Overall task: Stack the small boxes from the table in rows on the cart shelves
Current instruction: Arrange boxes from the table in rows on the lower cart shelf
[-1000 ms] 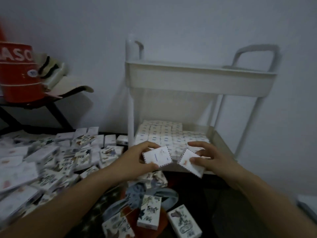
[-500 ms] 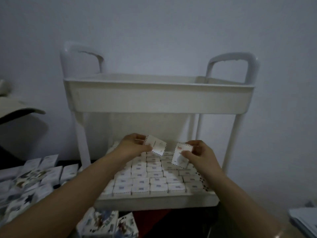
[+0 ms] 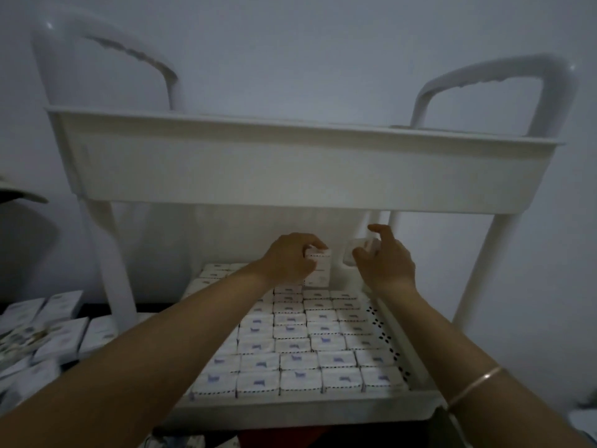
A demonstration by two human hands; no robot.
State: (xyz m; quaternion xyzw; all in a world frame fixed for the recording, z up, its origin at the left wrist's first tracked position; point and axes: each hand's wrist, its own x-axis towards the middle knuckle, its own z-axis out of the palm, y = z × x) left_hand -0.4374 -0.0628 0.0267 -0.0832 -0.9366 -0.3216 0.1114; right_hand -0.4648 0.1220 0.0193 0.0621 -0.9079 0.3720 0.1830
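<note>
Nearest the camera, two bare forearms reach over the lower shelf's [image 3: 307, 412] front rim, with a bangle [image 3: 475, 388] on the right wrist. Off to the left, loose boxes [image 3: 61, 337] lie on the table [image 3: 95, 308], too blurred to count.

Past the rim, packed boxes [image 3: 300, 345] fill the shelf in rows. I count five across in the front row and about seven or eight rows deep, though the left arm hides part of them.

At the back of these rows the left hand [image 3: 287, 260] curls its fingers over the top of one box [image 3: 319, 268], held upright. I cannot tell whether it touches the last row or sits just above it. Just beside it the right hand [image 3: 386, 265] pinches a second box [image 3: 350, 253] between thumb and fingers, index finger lifted, clear of the rows. That makes two hands and two boxes in hand.

The step looks like placing, with both boxes bound for the gap by the back wall. Next, each needs turning to match its neighbours, then lowering flush beside them without nudging the row.

Above sits the upper shelf [image 3: 290, 169], its contents hidden. Two handles [image 3: 484, 76] rise against the wall.
</note>
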